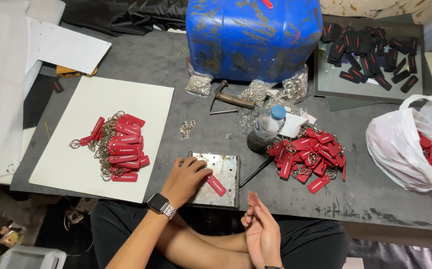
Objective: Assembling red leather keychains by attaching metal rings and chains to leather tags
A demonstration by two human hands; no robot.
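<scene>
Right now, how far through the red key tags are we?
Done, by the look: a stack of red tags with rings on the white board. In hand: the left hand presses one red tag on the metal plate; the right hand is empty, held open. Left: a loose pile of red tags by the water bottle, more in the white bag.

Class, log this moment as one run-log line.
left hand: on red tag | metal plate: under tag | right hand: empty, apart
</scene>
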